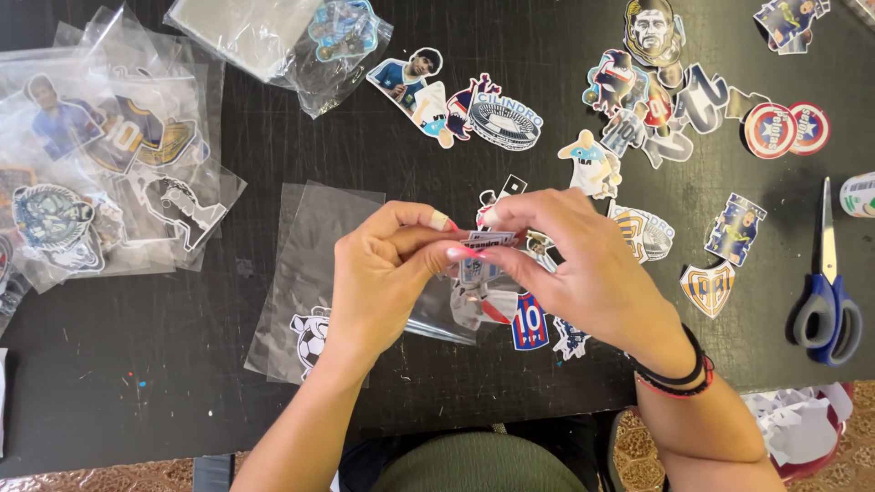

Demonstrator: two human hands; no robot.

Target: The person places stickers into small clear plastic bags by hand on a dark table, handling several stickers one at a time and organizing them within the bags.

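My left hand and my right hand meet over the middle of a black table. Both pinch a small stack of cut-out stickers at the mouth of a clear plastic bag that hangs below my fingers. Through the bag show a white-and-red figure sticker and, at its lower edge, a blue-and-red jersey sticker. Under my left wrist lie more clear bags, one with a football sticker in it.
Filled sticker bags pile up at the left, and another bag pile lies at the top. Loose stickers spread across the upper right. Blue-handled scissors lie at the right edge, paper scraps below them.
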